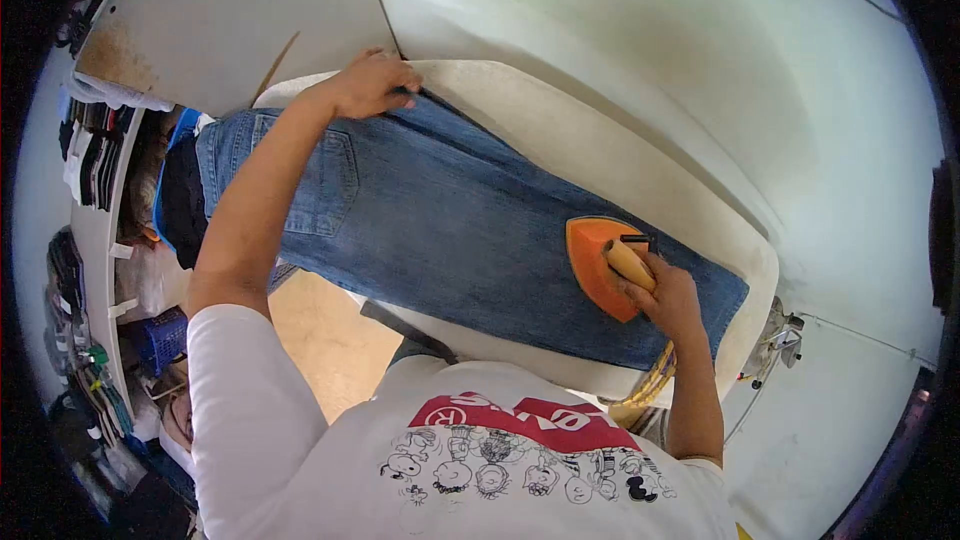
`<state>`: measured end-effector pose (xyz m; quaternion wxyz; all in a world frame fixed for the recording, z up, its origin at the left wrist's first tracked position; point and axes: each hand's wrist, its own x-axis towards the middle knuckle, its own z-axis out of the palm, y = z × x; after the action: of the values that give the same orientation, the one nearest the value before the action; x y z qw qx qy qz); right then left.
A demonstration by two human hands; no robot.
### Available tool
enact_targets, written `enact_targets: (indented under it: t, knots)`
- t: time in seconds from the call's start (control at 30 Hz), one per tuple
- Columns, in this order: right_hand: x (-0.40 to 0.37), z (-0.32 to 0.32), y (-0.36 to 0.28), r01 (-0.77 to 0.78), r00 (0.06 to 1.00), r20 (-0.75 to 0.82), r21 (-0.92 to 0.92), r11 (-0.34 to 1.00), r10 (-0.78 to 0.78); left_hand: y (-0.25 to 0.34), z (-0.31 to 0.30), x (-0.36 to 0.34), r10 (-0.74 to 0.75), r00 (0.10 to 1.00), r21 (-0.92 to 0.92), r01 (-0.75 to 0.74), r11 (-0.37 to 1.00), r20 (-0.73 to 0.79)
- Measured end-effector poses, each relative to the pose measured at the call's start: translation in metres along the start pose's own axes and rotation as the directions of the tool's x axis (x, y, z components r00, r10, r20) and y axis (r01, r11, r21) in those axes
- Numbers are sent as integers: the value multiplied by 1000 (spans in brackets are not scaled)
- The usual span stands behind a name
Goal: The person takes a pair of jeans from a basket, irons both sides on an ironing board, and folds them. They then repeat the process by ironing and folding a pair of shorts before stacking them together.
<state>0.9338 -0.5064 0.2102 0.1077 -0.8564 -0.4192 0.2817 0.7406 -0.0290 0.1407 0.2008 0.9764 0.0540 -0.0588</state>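
Note:
Blue jeans [450, 210], folded lengthwise, lie across a pale ironing board [490, 90], waist end at left and hem at right. My left hand [372, 86] is at their far edge, above the back pocket, with bent fingers gripping the denim. Near the hem end, an orange iron [590, 255] rests on the leg, its tip pointing up and to the left. My right hand [668, 298] is wrapped around its tan handle [630, 265]. A yellow patterned cord [655, 380] trails beneath my right wrist.
A pale wall [650, 30] runs behind the board, with a grey panel [240, 20] at far left. Shelves of folded clothes [98, 165] and a blue basket [163, 340] stand to the left. Metal fittings [780, 335] sit beyond the board's right end.

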Motion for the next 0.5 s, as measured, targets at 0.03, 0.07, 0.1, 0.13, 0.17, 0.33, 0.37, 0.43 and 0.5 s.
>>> enact_targets:
  t: [0.03, 0.07, 0.1, 0.13, 0.17, 0.33, 0.37, 0.43, 0.5]
  knots:
    - [3, 1, -6, -39, 999, -6, 7, 999, 39, 1, -3, 6, 1, 998, 6, -1, 1000, -58]
    - [8, 5, -14, -41, 999, -1, -1, 999, 41, 3, -6, 12, 3, 993, 13, -2, 1000, -114]
    - [13, 11, -24, -45, 998, -40, -16, 999, 44, 1, -7, 18, 3, 993, 5, -2, 1000, -118]
    - [20, 17, -37, -48, 996, -78, -31, 998, 46, -3, -8, 24, -23, 998, -5, 23, 1000, -57]
    - [28, 21, -50, -51, 996, -75, -39, 998, 48, -8, -9, 28, -49, 999, -13, 49, 999, 5]
    - [81, 34, -118, -46, 995, -86, -35, 998, 43, -29, 2, 37, -50, 997, -47, 52, 998, 53]
    - [92, 36, -129, -56, 995, -89, -36, 998, 53, -29, 3, 39, -42, 999, -37, 44, 998, 31]
    - [109, 36, -144, 27, 998, -64, -31, 999, -29, -32, 16, 39, -75, 997, -32, 75, 997, 16]
    - [119, 39, -148, 82, 993, -82, 5, 997, -81, -34, 19, 40, -91, 996, -22, 91, 996, 1]
